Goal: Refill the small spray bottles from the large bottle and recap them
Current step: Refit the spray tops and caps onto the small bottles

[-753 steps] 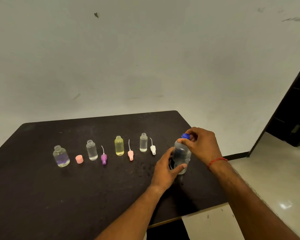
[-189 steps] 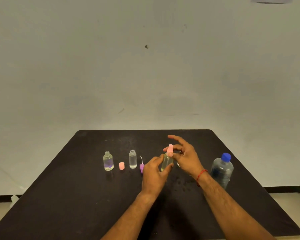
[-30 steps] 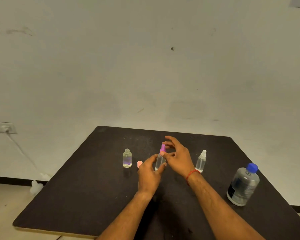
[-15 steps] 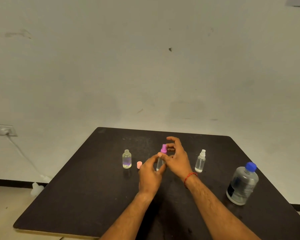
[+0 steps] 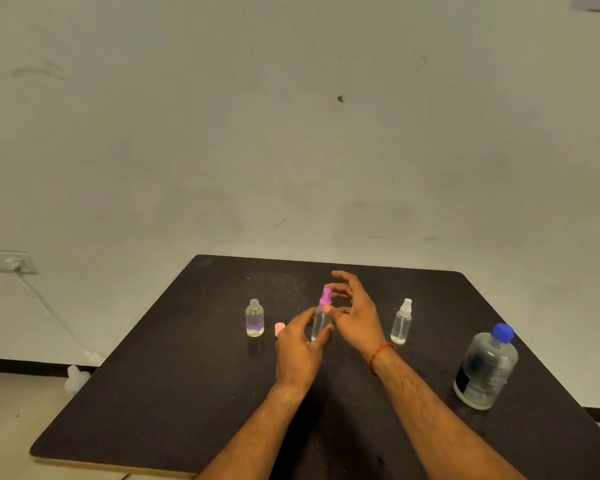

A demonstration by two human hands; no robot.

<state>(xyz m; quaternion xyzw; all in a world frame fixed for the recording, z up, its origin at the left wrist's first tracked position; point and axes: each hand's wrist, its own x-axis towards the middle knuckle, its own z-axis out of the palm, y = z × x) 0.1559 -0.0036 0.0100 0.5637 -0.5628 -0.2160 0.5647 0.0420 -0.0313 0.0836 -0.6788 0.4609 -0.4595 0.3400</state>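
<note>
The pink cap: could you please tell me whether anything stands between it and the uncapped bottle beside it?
Nothing visible does. The pink cap lies just right of the uncapped bottle, only bare table between them. The left hand, holding the purple-capped bottle, is close on the cap's other side.

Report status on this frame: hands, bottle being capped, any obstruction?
Left hand grips small clear bottle; right hand pinches its purple spray cap. Leftmost bottle uncapped, pink cap beside it. Nothing blocking.
</note>
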